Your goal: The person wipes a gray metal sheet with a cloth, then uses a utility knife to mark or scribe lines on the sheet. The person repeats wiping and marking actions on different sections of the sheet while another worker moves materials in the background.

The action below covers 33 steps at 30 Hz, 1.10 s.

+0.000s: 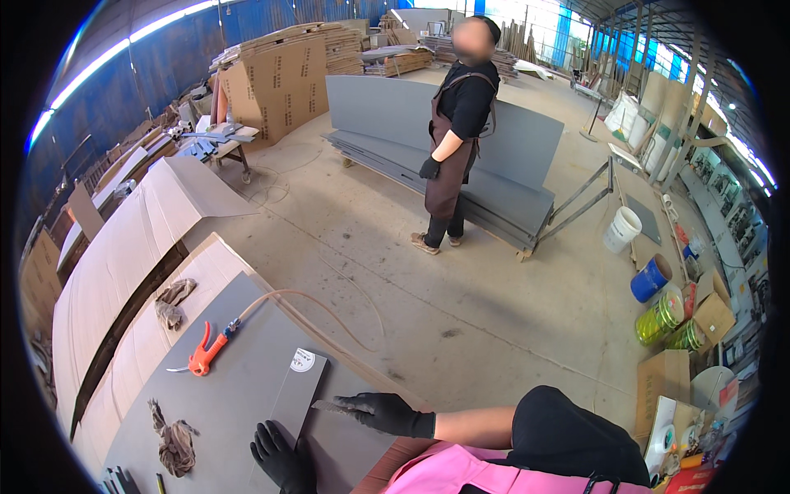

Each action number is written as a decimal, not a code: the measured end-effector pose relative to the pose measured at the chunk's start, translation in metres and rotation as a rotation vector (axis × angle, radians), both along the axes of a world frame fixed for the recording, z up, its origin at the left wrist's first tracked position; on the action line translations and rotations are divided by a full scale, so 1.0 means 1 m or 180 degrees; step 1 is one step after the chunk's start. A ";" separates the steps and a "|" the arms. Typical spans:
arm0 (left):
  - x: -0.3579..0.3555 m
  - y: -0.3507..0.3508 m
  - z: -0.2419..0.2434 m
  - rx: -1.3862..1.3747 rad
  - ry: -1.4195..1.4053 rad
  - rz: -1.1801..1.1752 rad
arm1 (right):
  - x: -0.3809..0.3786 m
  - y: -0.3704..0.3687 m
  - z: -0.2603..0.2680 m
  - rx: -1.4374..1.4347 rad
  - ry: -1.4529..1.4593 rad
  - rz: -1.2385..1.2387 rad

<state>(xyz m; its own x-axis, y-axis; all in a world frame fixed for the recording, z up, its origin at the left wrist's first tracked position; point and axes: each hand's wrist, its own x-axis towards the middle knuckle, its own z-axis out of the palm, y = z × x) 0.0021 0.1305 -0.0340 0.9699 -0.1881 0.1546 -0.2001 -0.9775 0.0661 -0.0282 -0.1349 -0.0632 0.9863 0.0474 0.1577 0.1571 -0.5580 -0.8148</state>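
Observation:
A grey panel [299,389] with a round white sticker lies on a larger grey board [228,395]. My left hand [279,454], in a black glove, rests with spread fingers on the panel's near part. In a matching glove, my right hand [386,412] grips a thin, flat, rough-faced tool [333,407], perhaps a file, its tip beside the panel's right edge. An orange air blow gun [208,353] with its hose lies on the board farther away. Two crumpled rags [176,446] lie about, one on the board, the other on cardboard.
A co-worker [460,123] in a brown apron stands beside a stack of grey boards [382,154]. Cardboard sheets [117,272] lie at the left. Buckets [622,230], cans and cartons line the floor at the right. A pale hose [321,297] hangs over the table's edge.

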 end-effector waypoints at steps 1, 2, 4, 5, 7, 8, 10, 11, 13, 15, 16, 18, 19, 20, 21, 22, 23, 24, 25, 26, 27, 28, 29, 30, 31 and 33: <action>0.000 0.000 0.000 -0.0017 -0.0028 -0.0003 | 0.000 0.000 0.000 -0.0006 -0.0083 0.0004; -0.001 0.000 0.000 -0.0034 -0.0058 -0.0007 | 0.000 0.000 0.000 -0.0031 -0.0091 0.0021; -0.002 0.000 0.001 -0.0053 -0.0081 -0.0004 | 0.000 0.000 0.001 -0.0054 -0.0132 0.0042; -0.003 0.000 0.002 -0.0055 -0.0077 0.0001 | 0.000 0.000 0.002 -0.0052 -0.0169 0.0043; -0.005 0.000 0.003 -0.0056 -0.0063 0.0018 | 0.000 -0.001 0.004 -0.0044 -0.0177 0.0048; -0.006 0.000 0.003 -0.0055 -0.0055 0.0028 | 0.000 -0.001 0.006 -0.0040 -0.0150 0.0049; -0.007 0.002 0.003 -0.0055 -0.0081 0.0018 | -0.001 -0.001 0.009 -0.0079 -0.0045 0.0075; -0.008 0.003 0.004 -0.0056 -0.0117 -0.0004 | -0.001 -0.001 0.011 -0.0123 0.0032 0.0099; -0.010 0.007 0.005 -0.0017 -0.0032 0.0002 | -0.001 -0.001 0.013 -0.0171 0.0080 0.0121; -0.014 0.013 0.007 0.0062 0.0208 0.0056 | -0.001 -0.001 0.015 -0.0178 0.0029 0.0132; -0.016 0.017 0.008 0.0048 -0.0036 -0.0104 | -0.001 -0.002 0.015 -0.0178 0.0020 0.0122; -0.023 0.028 0.012 0.0018 -0.0522 -0.0429 | -0.001 -0.002 0.014 -0.0170 0.0021 0.0133; -0.027 0.034 0.013 -0.0003 -0.0526 -0.0417 | 0.000 -0.002 0.014 -0.0168 0.0019 0.0142; -0.032 0.043 0.015 -0.0023 -0.0530 -0.0403 | 0.000 -0.002 0.013 -0.0166 0.0018 0.0154; -0.036 0.051 0.017 -0.0042 -0.0533 -0.0386 | 0.000 -0.001 0.013 -0.0176 0.0052 0.0170; -0.042 0.060 0.018 0.0010 -0.0507 -0.0351 | 0.000 -0.001 0.012 -0.0159 0.0031 0.0145; -0.047 0.069 0.018 0.0028 -0.0497 -0.0298 | 0.000 -0.001 0.012 -0.0153 0.0046 0.0122; -0.051 0.079 0.019 0.0046 -0.0488 -0.0244 | 0.000 0.000 0.012 -0.0157 0.0085 0.0112; -0.056 0.088 0.019 0.0062 -0.0481 -0.0191 | 0.000 0.000 0.011 -0.0096 0.0097 0.0082; -0.060 0.097 0.019 0.0039 -0.0498 -0.0133 | 0.000 0.001 0.012 -0.0046 0.0135 0.0066; -0.063 0.105 0.019 0.0095 -0.0525 -0.0096 | 0.000 0.001 0.012 0.0015 0.0170 0.0061; -0.066 0.112 0.019 0.0150 -0.0551 -0.0056 | 0.001 0.001 0.012 0.0030 0.0131 0.0051; -0.069 0.118 0.018 0.0205 -0.0577 -0.0015 | 0.003 0.001 0.013 0.0057 0.0093 0.0051; -0.071 0.122 0.018 0.0207 -0.0553 0.0040 | 0.005 0.001 0.013 0.0049 0.0176 0.0069; -0.072 0.125 0.017 0.0183 -0.0571 0.0062 | 0.008 0.001 0.013 0.0094 0.0119 0.0068; -0.074 0.129 0.016 0.0131 -0.0600 0.0105 | 0.015 0.002 0.013 0.0113 0.0254 0.0101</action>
<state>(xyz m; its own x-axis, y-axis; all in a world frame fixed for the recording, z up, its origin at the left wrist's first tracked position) -0.0721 0.2592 -0.0175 0.9303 -0.1666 0.3267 -0.1729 -0.9849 -0.0098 -0.0130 -0.1331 -0.0499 0.9939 0.0746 0.0809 0.1081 -0.5244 -0.8446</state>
